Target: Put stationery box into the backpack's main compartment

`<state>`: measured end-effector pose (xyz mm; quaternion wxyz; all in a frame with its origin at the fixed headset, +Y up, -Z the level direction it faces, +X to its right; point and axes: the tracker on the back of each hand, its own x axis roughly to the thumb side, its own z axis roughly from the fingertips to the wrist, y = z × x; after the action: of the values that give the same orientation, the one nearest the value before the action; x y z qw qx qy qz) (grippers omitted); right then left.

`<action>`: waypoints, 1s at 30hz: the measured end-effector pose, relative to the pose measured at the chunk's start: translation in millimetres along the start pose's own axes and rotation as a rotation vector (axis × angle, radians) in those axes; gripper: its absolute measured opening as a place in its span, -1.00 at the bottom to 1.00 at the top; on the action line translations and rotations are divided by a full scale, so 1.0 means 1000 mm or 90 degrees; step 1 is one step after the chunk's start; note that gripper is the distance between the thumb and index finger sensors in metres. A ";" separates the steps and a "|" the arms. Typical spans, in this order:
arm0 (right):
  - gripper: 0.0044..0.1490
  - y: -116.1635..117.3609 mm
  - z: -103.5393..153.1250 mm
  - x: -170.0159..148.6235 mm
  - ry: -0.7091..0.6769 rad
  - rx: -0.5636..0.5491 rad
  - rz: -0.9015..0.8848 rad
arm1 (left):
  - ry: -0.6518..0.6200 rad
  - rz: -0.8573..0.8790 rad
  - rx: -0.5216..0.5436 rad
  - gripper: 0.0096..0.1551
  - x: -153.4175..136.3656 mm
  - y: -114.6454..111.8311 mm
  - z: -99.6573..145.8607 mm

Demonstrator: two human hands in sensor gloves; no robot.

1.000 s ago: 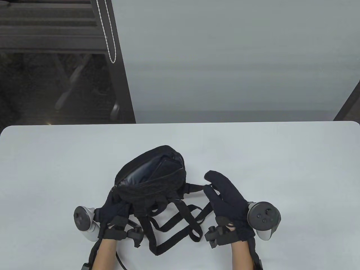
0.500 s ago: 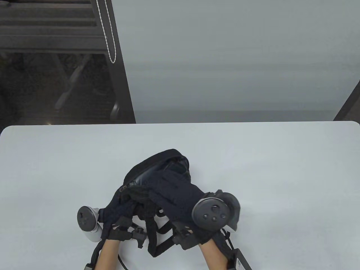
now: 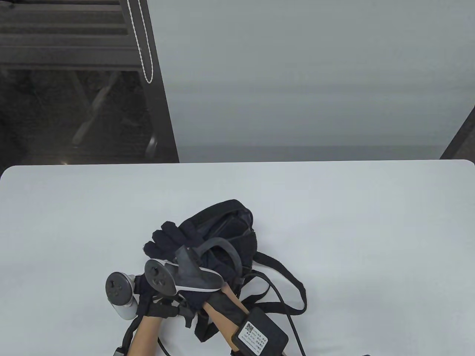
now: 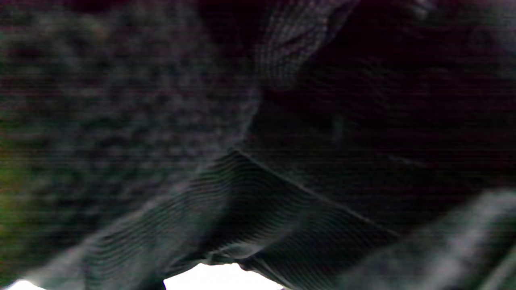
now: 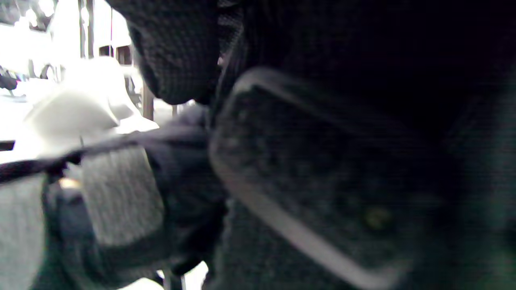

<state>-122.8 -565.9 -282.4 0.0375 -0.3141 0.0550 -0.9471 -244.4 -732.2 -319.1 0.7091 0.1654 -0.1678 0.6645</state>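
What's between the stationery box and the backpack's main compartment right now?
Nothing visible. A dark flat item, likely the stationery box, already sits inside the open backpack. The right hand lies across the opening's left end and the left hand is at its near edge; neither blocks the mouth.

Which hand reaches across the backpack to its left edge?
The right hand: its forearm crosses the backpack. The left hand stays at the near-left corner.

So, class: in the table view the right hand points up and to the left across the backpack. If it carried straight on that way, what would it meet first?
Probably only the bare white table. The right hand already has its fingertips at the left edge of the black fabric backpack, though height is unclear.
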 end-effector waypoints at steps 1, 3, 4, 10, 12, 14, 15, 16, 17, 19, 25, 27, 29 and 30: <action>-0.17 0.002 -0.001 0.001 0.005 -0.012 0.016 | 0.001 -0.003 -0.002 -0.51 0.001 -0.001 0.000; -0.26 0.005 -0.001 0.000 0.011 -0.040 0.022 | 0.004 -0.001 -0.005 -0.51 0.000 -0.001 0.000; -0.30 0.006 -0.001 0.000 0.011 -0.048 0.022 | 0.005 -0.001 -0.005 -0.51 0.000 -0.001 0.000; -0.52 0.004 0.007 -0.007 -0.014 -0.121 -0.016 | -0.004 -0.007 -0.013 -0.51 0.002 -0.002 0.000; -0.52 0.003 0.011 -0.009 -0.019 -0.145 -0.023 | -0.010 -0.012 -0.017 -0.51 0.004 -0.004 0.000; -0.52 0.003 0.015 -0.010 -0.019 -0.175 -0.016 | -0.014 -0.016 -0.021 -0.51 0.005 -0.005 0.000; -0.53 0.003 0.017 -0.011 -0.020 -0.191 -0.015 | -0.016 -0.018 -0.021 -0.51 0.006 -0.006 0.000; -0.53 0.003 0.019 -0.012 -0.021 -0.199 -0.022 | -0.017 -0.018 -0.021 -0.51 0.006 -0.006 0.000; -0.55 0.003 0.020 -0.013 -0.020 -0.210 -0.039 | -0.018 -0.018 -0.021 -0.51 0.006 -0.006 0.000; -0.56 0.002 0.022 -0.018 -0.018 -0.232 -0.087 | -0.020 -0.019 -0.018 -0.51 0.006 -0.006 0.000; -0.57 -0.011 0.030 -0.038 0.029 -0.298 -0.212 | -0.030 -0.021 -0.029 -0.51 0.008 -0.007 0.000; -0.57 -0.014 0.032 -0.044 0.042 -0.304 -0.236 | -0.038 -0.022 -0.034 -0.51 0.010 -0.008 0.000; -0.57 -0.016 0.036 -0.051 0.060 -0.322 -0.250 | -0.048 -0.032 -0.042 -0.51 0.011 -0.011 0.000; -0.57 -0.016 0.039 -0.055 0.074 -0.337 -0.262 | -0.050 -0.039 -0.047 -0.51 0.011 -0.012 0.000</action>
<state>-55.7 -546.9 -282.1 -0.2408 -0.2627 0.2366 -0.9039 -231.4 -722.7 -314.1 0.7276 0.1702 -0.2146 0.6289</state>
